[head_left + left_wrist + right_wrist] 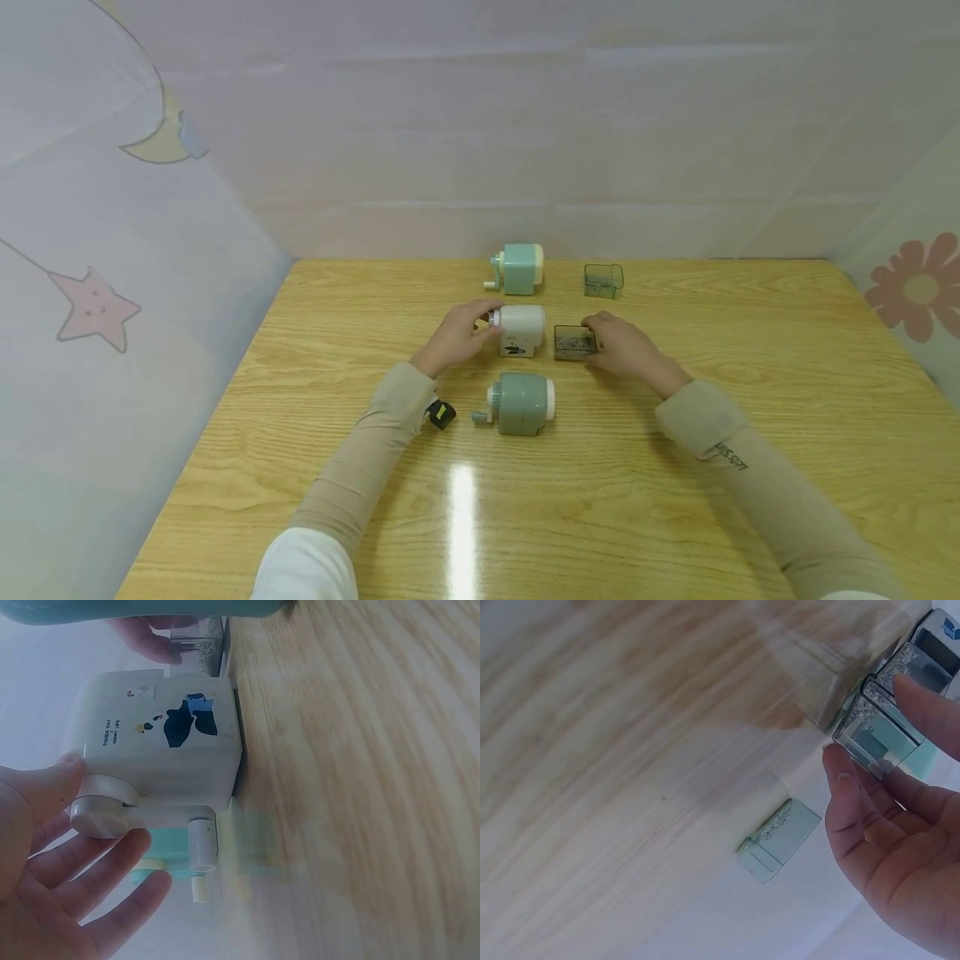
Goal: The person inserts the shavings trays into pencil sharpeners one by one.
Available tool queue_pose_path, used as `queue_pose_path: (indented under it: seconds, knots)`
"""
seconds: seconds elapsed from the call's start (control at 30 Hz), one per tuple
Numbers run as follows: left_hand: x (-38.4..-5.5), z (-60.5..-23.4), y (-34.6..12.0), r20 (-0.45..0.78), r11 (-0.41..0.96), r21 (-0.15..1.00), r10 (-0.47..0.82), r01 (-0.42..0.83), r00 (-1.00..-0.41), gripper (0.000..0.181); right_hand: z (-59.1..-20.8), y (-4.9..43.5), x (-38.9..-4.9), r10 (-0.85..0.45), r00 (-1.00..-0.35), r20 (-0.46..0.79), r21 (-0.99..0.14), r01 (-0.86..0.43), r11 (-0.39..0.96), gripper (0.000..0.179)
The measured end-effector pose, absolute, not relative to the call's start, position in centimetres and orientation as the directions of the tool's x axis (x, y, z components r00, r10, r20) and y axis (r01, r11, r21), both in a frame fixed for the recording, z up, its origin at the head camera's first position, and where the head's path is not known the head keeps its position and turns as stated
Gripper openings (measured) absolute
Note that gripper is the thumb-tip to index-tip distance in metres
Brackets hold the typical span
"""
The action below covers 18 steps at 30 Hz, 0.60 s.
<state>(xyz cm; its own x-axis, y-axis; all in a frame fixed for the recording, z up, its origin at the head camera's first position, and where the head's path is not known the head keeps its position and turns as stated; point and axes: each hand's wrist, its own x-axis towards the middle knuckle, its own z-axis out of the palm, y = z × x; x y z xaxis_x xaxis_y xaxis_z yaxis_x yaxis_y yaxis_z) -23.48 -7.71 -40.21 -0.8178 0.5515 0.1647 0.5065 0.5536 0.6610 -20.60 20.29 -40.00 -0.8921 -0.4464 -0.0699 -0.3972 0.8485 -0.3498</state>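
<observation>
My left hand [460,337] holds the white crank pencil sharpener [522,321] at its crank end. In the left wrist view the thumb lies on the sharpener's body and the other fingers curve below the crank [201,844]; a panda-like print decorates the side. Just right of the sharpener, a clear smoky shavings drawer [574,342] is pinched by my right hand [622,346]. Dark shavings show inside it. From the right wrist, thumb and fingertips sit on opposite sides of the drawer's outer end [877,727], which lines up with the sharpener.
Behind stands a light teal crank sharpener [519,268], with a green-tinted drawer [602,283] holding shavings to its right. A darker green sharpener [522,404] stands in front, close to the left forearm. All rest on a wooden table [600,517] backed by a pale cloth wall [480,133].
</observation>
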Motion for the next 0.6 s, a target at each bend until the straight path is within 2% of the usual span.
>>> queue_pose_path:
  seconds: [0.6]
  knots:
    - [-23.5,-40.3,-7.6,0.15,0.563,0.665,0.544,0.492,-0.825,0.044,-39.9,19.0,-20.9,-0.451,-0.89,-0.065,-0.377,-0.396,0.837,0.059]
